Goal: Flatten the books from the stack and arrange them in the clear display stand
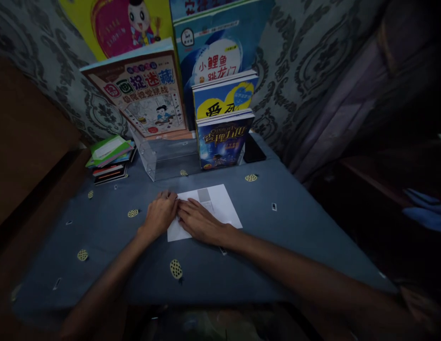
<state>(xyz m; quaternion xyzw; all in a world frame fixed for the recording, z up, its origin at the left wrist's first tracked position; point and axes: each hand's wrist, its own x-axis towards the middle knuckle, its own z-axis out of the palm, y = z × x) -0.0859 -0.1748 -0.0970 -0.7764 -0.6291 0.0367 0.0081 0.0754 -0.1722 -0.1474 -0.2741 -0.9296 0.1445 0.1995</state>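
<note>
A white sheet of paper (225, 208) with a grey printed block lies tilted on the cloth-covered table in front of me. My left hand (159, 213) is at its left edge, fingers curled in and closed on that edge. Across the lower left part of the sheet rests my right hand (199, 221), its fingers held together and bent at the same edge. The fingertips of both hands meet there, so the exact grip is partly hidden.
Behind the paper, a clear acrylic stand (147, 154) holds several upright children's books (223, 139). A stack of small books or cards (112, 156) sits at the back left. A dark flat object (255, 149) lies behind the stand's right side. The blue tablecloth (277, 246) has pineapple prints.
</note>
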